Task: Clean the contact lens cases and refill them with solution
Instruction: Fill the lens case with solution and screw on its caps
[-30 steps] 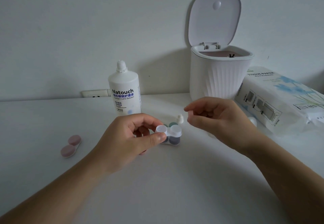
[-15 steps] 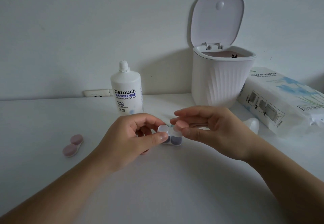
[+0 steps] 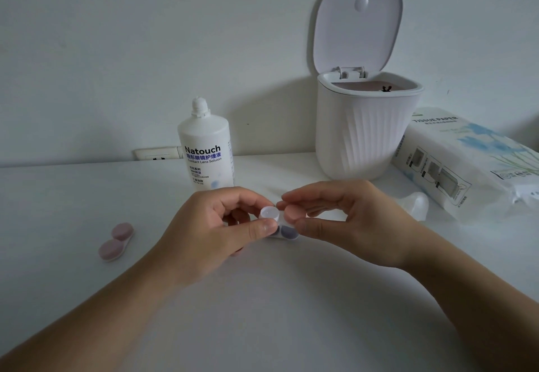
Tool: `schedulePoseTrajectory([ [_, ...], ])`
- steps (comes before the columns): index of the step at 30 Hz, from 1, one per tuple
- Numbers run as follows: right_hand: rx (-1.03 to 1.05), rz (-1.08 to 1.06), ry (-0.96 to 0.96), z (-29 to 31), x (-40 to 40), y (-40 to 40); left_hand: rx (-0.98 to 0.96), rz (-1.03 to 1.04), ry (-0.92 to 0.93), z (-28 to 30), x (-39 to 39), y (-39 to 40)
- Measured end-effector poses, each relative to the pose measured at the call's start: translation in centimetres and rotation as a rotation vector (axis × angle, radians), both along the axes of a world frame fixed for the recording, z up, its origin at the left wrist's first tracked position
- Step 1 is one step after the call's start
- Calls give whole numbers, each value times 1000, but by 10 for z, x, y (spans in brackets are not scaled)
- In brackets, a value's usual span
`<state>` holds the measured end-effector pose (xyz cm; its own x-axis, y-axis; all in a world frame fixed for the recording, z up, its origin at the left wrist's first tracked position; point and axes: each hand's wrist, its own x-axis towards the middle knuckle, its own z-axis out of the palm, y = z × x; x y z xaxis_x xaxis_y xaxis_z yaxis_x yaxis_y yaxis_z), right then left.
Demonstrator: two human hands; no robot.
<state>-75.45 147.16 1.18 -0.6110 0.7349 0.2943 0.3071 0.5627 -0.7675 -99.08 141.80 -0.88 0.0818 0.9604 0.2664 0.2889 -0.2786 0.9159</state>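
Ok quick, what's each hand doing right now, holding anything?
Left hand: holds the white contact lens case between thumb and fingers.
Right hand: pinches a pink cap at the case's right well.

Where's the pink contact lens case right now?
The pink lens case lies on the white table at the left of the head view, left of the left hand and nearer than the solution bottle.
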Motion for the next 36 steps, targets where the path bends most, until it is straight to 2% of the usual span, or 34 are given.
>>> schedulePoseTrajectory([
  [7, 77, -36, -48, 2, -2, -4, -33, 11, -55, 4, 2, -1],
  [16, 102, -102, -19, 3, -9, -8, -37, -15, -70, 7, 6, -3],
  [23, 30, -38, -18, 6, -5, -8, -42, 17, -80, 11, 6, -4],
  [30, 65, -91, 23, 3, -9, -9, -48, 30, -75, 10, 6, -3],
  [36, 0, -47, 27, 4, -7, -8, -54, 38, -73, 12, 6, -5],
])
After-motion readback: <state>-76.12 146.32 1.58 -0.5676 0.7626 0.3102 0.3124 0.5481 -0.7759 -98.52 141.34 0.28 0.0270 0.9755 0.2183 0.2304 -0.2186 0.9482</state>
